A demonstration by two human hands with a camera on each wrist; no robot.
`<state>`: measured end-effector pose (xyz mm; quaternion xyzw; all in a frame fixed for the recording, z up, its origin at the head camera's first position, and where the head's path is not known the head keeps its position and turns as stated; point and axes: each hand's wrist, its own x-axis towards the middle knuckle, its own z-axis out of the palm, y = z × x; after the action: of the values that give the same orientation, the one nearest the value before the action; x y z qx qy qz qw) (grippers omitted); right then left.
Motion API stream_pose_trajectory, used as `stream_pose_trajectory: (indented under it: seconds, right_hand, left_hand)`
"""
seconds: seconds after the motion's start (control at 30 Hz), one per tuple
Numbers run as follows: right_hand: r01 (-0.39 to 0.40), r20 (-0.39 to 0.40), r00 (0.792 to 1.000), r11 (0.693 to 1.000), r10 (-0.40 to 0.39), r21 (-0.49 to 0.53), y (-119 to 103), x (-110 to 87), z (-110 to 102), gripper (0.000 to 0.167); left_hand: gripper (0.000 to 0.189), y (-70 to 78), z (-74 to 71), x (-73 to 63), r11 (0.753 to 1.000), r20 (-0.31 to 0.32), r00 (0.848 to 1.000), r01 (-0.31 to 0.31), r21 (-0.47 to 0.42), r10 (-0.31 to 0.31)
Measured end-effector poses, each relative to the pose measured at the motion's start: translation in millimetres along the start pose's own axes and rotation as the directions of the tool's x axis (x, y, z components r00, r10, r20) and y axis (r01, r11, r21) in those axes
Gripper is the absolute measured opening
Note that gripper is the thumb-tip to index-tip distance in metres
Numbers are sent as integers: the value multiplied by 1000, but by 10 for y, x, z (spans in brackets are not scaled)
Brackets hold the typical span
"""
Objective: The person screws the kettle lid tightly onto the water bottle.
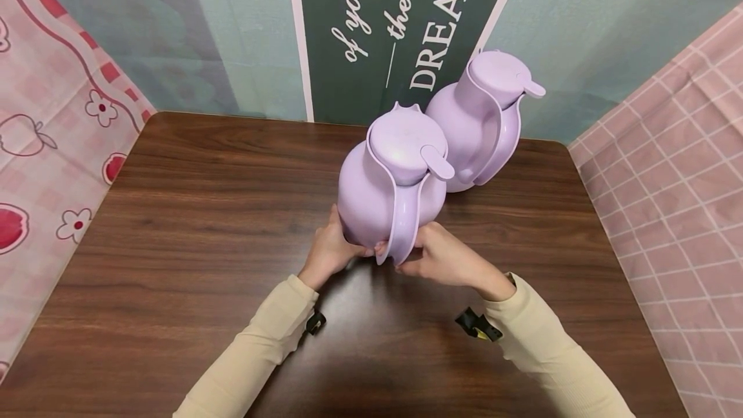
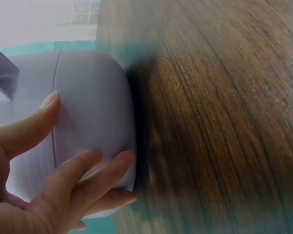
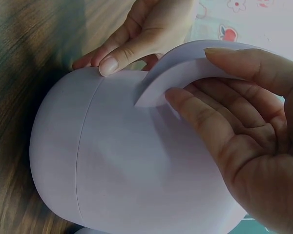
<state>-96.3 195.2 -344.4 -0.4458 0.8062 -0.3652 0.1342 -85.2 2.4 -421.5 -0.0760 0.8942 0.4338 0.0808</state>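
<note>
A lavender thermal jug (image 1: pixel 366 195) with a round body, a lidded top and a curved handle stands in the middle of the table, its handle towards me. My left hand (image 1: pixel 329 249) holds the lower left side of its body; in the left wrist view the thumb and fingers spread over the base (image 2: pixel 97 107). The right hand (image 1: pixel 447 255) grips the lower end of the handle (image 3: pixel 178 75), with the thumb on its outside and fingers inside the loop. Close behind to the right is a second, matching jug (image 1: pixel 455 118), partly hidden by the first.
The dark wooden table (image 1: pixel 191 211) reaches a blue-green back wall with a lettered dark green panel (image 1: pixel 342 82). Pink patterned cloth (image 1: pixel 58 147) hangs at the left, and a pink gridded one (image 1: pixel 673 211) at the right.
</note>
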Motion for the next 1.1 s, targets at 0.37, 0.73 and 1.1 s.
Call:
stream_pose_trajectory:
  seconds: [0.37,0.73,1.1]
  right_hand:
    - [0,12,1000,1000,0,-6,-7,-6,-13,26]
    - [2,19,1000,1000,-2,10,18,-3,-15,25]
    - [4,-2,1000,1000,-4,-10,20,-2,-4,26]
  left_hand:
    - [103,-5,24,8,1000,-17,1000,4,25,-3]
    - [108,16,25,-3,1000,-11,1000,11,21,-11]
    - [103,13,15,5,1000,-18,1000,-15,20,15]
